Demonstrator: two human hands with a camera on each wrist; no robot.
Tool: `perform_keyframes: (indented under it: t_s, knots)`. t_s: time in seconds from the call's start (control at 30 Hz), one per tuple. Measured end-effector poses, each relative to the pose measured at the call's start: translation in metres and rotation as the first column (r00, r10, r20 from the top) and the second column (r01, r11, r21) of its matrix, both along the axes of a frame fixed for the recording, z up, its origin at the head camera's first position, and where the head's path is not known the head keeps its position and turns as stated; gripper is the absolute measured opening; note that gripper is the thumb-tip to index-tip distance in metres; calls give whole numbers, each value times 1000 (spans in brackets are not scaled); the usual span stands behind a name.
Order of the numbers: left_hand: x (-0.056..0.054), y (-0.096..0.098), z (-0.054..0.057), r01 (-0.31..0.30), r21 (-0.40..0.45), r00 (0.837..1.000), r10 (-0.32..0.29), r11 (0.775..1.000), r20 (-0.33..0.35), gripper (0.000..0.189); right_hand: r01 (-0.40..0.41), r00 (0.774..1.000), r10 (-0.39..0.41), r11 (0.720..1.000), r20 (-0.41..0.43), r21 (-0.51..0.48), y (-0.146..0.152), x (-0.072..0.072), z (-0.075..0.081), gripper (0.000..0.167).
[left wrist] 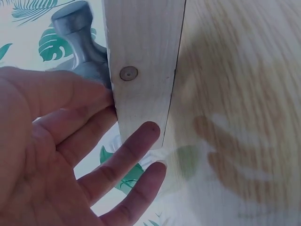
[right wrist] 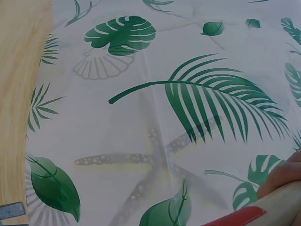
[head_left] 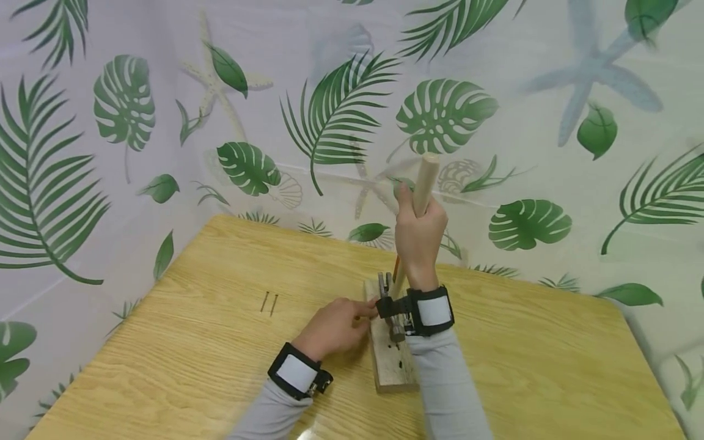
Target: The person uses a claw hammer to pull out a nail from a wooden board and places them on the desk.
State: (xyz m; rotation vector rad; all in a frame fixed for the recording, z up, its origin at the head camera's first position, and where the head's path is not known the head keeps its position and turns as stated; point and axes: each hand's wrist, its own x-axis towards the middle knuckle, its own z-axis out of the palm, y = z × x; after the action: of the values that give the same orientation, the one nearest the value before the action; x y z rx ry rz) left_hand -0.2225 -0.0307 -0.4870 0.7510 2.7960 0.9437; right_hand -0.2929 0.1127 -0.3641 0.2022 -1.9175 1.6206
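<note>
A claw hammer with a pale wooden handle stands nearly upright in my right hand, whose fingers wrap round the handle. Its metal head is low over a wooden block, with the claw on the far side and the round face nearer me. From the left, my left hand reaches to the block's edge beside the head. In the left wrist view, the thumb and nearest fingertips meet at that edge, while two other fingers extend along its side. Anything between those fingertips is hidden.
Two loose nails lie on the wood-grained table, left of the block. Several dark marks or holes show on the block's near top. A leaf-patterned sheet hangs behind the table's far edge.
</note>
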Motion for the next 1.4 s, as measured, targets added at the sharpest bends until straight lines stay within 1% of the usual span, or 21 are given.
perform_keyframes:
  t_s: [0.07,0.13,0.33,0.43,0.53,0.6,0.67,0.73,0.8,0.83,0.9,1.0,1.07,1.1,1.17,1.23,1.33,1.4]
  knots:
    - [-1,0,0,1,0,1000,-1,1000,-3,33,-43,998,39,998,-58,-53,3,12,-1,47]
    - [-2,0,0,6,1,1000,-6,1000,2,35,-73,992,63,992,-107,-98,6,21,-1,45]
    - [-3,0,-2,-9,29,1000,9,1000,19,37,-132,970,85,970,-227,-203,14,41,-2,37]
    - [-3,0,-5,-24,40,999,23,999,29,35,-199,946,111,941,-306,-272,18,54,-3,39]
    - [-3,0,-6,-39,33,999,38,999,27,34,-267,914,138,912,-381,-312,20,69,-2,43]
    - [-3,-1,-6,-45,21,999,45,999,21,33,-293,899,146,901,-413,-319,21,77,-1,45]
    - [-5,-2,-5,-42,13,999,42,999,19,34,-305,886,142,896,-442,-323,21,81,0,45]
    - [-6,-3,-5,-28,12,999,28,1000,25,34,-313,877,138,891,-460,-329,21,84,1,43]
    - [-5,-3,-5,-14,13,1000,14,1000,23,35,-316,877,137,887,-461,-337,22,88,3,41]
    - [-5,-3,-5,-13,15,1000,13,1000,26,34,-316,879,138,885,-456,-342,23,92,4,40]
    - [-3,0,-5,-23,18,1000,23,1000,8,33,-306,890,136,885,-435,-350,25,100,8,39]
    - [0,7,-4,-51,54,997,53,997,-47,36,-309,897,146,883,-417,-355,30,112,17,38]
    - [2,12,-2,-43,117,996,51,992,-73,38,-324,892,161,879,-423,-349,33,119,23,38]
    - [3,14,-1,-29,153,996,41,988,-81,38,-338,886,173,876,-430,-344,34,121,26,38]
    - [3,19,1,19,225,996,1,974,-88,34,-366,872,195,868,-448,-335,36,126,32,39]
    - [4,22,2,66,287,995,-42,956,-88,27,-389,858,212,863,-467,-323,37,130,36,40]
    - [5,25,4,102,328,991,-68,939,-115,17,-410,844,226,856,-486,-314,39,136,40,41]
    - [6,26,4,101,329,988,-56,939,-145,12,-420,840,232,851,-490,-316,41,138,41,40]
